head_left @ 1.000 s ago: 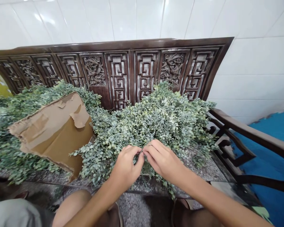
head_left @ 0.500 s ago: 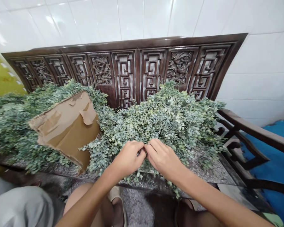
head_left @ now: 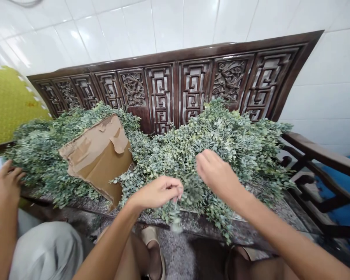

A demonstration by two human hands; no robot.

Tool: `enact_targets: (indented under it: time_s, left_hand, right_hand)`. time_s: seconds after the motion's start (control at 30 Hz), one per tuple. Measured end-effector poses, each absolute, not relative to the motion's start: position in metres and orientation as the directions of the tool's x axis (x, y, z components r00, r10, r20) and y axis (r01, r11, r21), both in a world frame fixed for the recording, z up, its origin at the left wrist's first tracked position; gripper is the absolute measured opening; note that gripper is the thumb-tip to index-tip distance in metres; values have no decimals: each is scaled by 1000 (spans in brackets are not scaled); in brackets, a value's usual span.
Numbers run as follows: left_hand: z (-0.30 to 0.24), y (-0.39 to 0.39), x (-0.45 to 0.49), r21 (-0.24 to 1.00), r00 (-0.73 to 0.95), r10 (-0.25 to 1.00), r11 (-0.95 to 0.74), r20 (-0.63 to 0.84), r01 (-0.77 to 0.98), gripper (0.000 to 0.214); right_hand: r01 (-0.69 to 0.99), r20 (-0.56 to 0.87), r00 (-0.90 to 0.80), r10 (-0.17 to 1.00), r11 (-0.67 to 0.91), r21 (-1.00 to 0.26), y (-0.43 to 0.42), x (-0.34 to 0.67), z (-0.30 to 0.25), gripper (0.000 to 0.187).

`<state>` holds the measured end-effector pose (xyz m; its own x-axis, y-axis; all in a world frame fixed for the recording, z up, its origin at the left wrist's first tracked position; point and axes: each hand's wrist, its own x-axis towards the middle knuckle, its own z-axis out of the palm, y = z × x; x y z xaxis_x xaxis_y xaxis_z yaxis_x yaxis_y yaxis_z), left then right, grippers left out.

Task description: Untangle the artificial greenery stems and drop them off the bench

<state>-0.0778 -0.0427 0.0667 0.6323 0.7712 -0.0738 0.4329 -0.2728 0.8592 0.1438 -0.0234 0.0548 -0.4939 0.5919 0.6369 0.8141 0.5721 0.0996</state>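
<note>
My left hand [head_left: 160, 191] is closed in a pinch on a small leafy sprig [head_left: 175, 219], which hangs blurred below the fingertips. To the right and higher, my right hand [head_left: 214, 167] is closed, with its fingertips turned away over the leaves. Whatever it grips, if anything, is hidden. Both hands are in front of a big heap of grey-green artificial foliage [head_left: 233, 136] on the bench seat. Some strands droop over the front edge of the seat between and below my hands.
A torn cardboard piece [head_left: 102, 155] stands tilted in the foliage on the left. Another person's hand [head_left: 8, 182] is at the far left, by a bright screen. Behind runs a carved wooden backrest [head_left: 176, 93]; an armrest [head_left: 323, 155] bounds the right side.
My hands were together at the foliage and are now apart. The right moved up and right; the left holds a dangling sprig. My view shifted left, showing more of the other person's arm.
</note>
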Motion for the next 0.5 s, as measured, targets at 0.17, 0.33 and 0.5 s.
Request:
enact_targets:
  time_s: [0.17, 0.33, 0.5]
  left_hand:
    - [65, -38, -102, 846, 215, 971, -203, 108, 494, 26]
    - [56, 1, -159, 491, -220, 958, 104, 185, 865, 28]
    - [30, 33, -201, 350, -305, 950, 264, 66, 899, 13]
  right_hand:
    - [784, 665, -453, 594, 621, -20, -27, 167, 61, 19]
    - [761, 618, -496, 610, 648, -29, -39, 164, 52, 20]
    - [751, 619, -482, 620, 656, -72, -34, 168, 48, 20]
